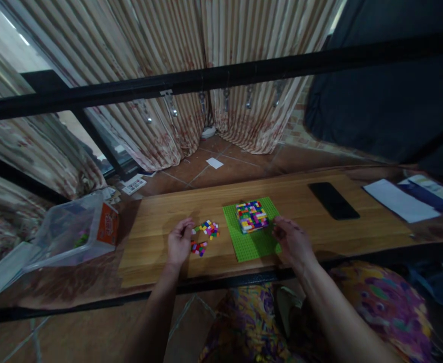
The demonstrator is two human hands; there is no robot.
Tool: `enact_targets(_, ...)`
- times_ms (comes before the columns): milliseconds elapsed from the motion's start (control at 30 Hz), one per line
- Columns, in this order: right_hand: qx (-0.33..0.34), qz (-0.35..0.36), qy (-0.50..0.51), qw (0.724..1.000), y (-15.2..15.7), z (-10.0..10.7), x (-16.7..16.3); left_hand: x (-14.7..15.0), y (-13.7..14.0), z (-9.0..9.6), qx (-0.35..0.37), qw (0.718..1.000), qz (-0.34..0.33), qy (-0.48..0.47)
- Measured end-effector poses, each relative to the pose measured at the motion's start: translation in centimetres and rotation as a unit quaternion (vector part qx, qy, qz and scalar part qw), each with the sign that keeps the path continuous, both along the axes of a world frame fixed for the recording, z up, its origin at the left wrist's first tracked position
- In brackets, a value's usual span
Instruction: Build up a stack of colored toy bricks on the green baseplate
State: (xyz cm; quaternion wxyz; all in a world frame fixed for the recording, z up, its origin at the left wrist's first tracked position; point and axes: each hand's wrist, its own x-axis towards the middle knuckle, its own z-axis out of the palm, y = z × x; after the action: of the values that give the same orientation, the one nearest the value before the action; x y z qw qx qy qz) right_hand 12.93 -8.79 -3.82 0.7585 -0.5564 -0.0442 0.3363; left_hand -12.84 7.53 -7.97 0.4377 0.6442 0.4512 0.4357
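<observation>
On a green studded baseplate (257, 247) sits a low block built of many-coloured toy bricks (252, 217). To its left, small loose bricks (208, 229) lie in a scattered pile on the wood, with more loose bricks (199, 248) just below. My left hand (180, 242) is at the left side of these piles, thumb and fingertips pinched together; whether a brick is between them is too small to tell. My right hand (294, 243) is over the baseplate's right edge, beside the built block. Its fingers are curled in, and anything in them is hidden.
A black phone (333, 200) lies on the wooden board (156, 212) at right, with papers (400, 199) beyond it. Left of the board stands a clear plastic box (73, 229) with an orange label. A dark metal rail (191, 80) crosses in front of the curtains (149, 45).
</observation>
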Motion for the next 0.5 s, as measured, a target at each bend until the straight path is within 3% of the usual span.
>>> enact_targets(133, -0.009, 0.005, -0.050, 0.999, -0.3, 0.7, -2.6, 0.1, -0.1, 0.0, -0.006, 1.000, 0.004, -0.006)
enact_targets(233, -0.033, 0.066, -0.166, 0.983, -0.5, 0.6, -5.8, 0.2, -0.2, 0.1, -0.013, 1.000, 0.007, -0.013)
enact_targets(367, -0.055, 0.207, -0.305, 0.928, -0.4, -0.4, -9.4, 0.2, -0.3, 0.1, -0.015, 1.000, 0.012, -0.018)
enact_targets(500, -0.085, 0.272, -0.423, 0.860, 0.5, -1.4, -10.6, 0.1, -0.4, 0.0, -0.010, 1.000, 0.010, -0.017)
